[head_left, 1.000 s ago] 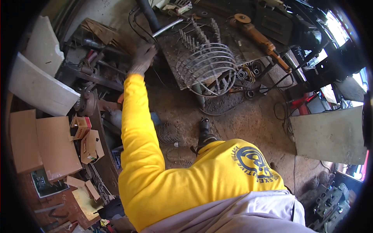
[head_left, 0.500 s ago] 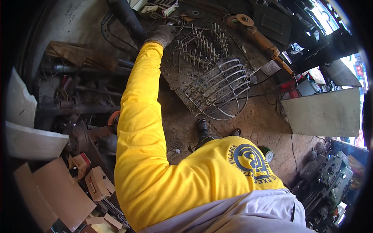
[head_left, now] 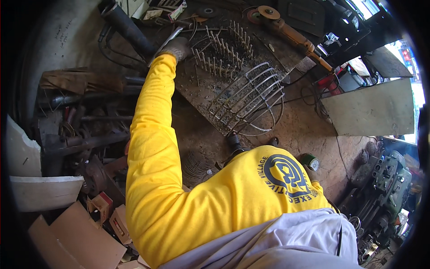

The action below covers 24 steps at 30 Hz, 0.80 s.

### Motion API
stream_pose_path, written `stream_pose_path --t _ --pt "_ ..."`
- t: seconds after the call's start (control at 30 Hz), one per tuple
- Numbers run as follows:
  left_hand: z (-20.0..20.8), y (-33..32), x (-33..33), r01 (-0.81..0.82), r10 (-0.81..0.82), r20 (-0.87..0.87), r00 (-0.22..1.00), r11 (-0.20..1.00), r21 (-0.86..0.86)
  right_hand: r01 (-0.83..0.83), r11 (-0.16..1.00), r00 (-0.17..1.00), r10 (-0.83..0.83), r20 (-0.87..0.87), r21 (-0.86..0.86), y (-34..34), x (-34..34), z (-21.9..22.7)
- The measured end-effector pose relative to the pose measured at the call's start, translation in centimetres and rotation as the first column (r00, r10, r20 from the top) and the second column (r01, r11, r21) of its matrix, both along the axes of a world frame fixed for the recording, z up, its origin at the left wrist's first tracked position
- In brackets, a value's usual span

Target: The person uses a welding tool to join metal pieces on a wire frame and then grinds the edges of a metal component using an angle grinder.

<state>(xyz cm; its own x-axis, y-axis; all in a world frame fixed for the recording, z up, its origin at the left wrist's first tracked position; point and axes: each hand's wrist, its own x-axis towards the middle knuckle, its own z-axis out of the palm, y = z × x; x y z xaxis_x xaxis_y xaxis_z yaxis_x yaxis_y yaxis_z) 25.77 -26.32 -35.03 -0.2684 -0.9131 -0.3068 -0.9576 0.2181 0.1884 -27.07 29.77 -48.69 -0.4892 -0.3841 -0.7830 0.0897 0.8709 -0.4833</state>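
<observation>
My left hand, in a grey-brown work glove, is at the far left of the metal work table. It is closed around a shiny, narrow metal tool whose exact kind I cannot make out. To its right, upright metal pegs stand in rows among scattered metal bits. Nearer lies a curved grille of welded rods, overhanging the table's near edge. My right hand, gloved, shows only in part beside my torso, close to a round green tin; its fingers are hidden.
An angle grinder with a disc rests at the table's far right. A dark pipe leans beyond my left hand. Metal stock and cardboard boxes crowd the left. A greenish machine stands right, below a pale panel.
My left hand now shows the shiny tool, lifted at an angle. My right glove and cuff have come into sight beside my torso. The whole view has shifted slightly.
</observation>
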Motion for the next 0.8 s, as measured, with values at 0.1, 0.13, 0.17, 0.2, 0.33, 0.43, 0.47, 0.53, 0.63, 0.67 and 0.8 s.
stream_pose_path --t 0.1,0.13,0.17,0.2,0.33,0.43,0.47,0.53,0.63,0.67,0.8 --pt "-0.6 1.0 2.1 -0.098 0.074 -0.289 0.955 0.993 -0.072 0.006 0.999 1.0 -0.005 0.02 -0.033 -0.4 0.4 -0.6" --pt "-0.4 1.0 2.1 -0.135 0.1 -0.327 0.94 0.987 -0.086 -0.002 0.999 1.0 0.003 0.025 -0.038 -0.6 0.5 -0.8" --pt "-0.2 0.9 2.2 -0.172 0.125 -0.365 0.923 0.98 -0.099 -0.001 0.999 0.999 0.002 0.039 -0.033 -0.9 0.8 -1.2" --pt "0.5 1.3 2.3 -0.216 0.155 -0.402 0.903 0.97 -0.11 -0.027 0.999 0.999 0.028 0.041 -0.025 -1.1 0.9 -1.4" --pt "6.9 3.8 3.1 -0.163 -0.005 -0.433 0.901 0.922 -0.35 -0.218 0.976 0.974 0.219 -0.055 0.016 -3.5 1.4 -0.3" --pt "12.4 6.1 3.0 -0.167 -0.053 -0.506 0.861 0.91 -0.38 -0.344 0.937 0.928 0.33 -0.171 -0.057 -6.3 1.2 0.9" --pt "14.7 7.7 2.7 -0.223 0.01 -0.578 0.816 0.928 -0.299 -0.294 0.948 0.952 0.28 -0.119 -0.121 -8.8 2.3 3.3" --pt "16.9 10.5 2.1 -0.272 0.074 -0.698 0.713 0.946 -0.178 -0.296 0.893 0.955 0.274 -0.112 -0.339 -12.4 2.1 3.3" --pt "18.7 15.7 0.5 -0.255 0.084 -0.777 0.624 0.962 -0.101 -0.327 0.722 0.926 0.372 -0.056 -0.61 -20.0 6.8 11.2" --pt "17.4 16.7 -1.8 -0.194 0.066 -0.78 0.622 0.978 -0.071 -0.314 0.661 0.924 0.378 -0.06 -0.682 -21.4 7.5 13.5" --pt "16.0 26.3 -9.5 -0.059 0.064 -0.791 0.608 0.998 0.036 -0.292 0.291 0.842 0.53 -0.1 -0.911 -24.5 9.1 19.3"
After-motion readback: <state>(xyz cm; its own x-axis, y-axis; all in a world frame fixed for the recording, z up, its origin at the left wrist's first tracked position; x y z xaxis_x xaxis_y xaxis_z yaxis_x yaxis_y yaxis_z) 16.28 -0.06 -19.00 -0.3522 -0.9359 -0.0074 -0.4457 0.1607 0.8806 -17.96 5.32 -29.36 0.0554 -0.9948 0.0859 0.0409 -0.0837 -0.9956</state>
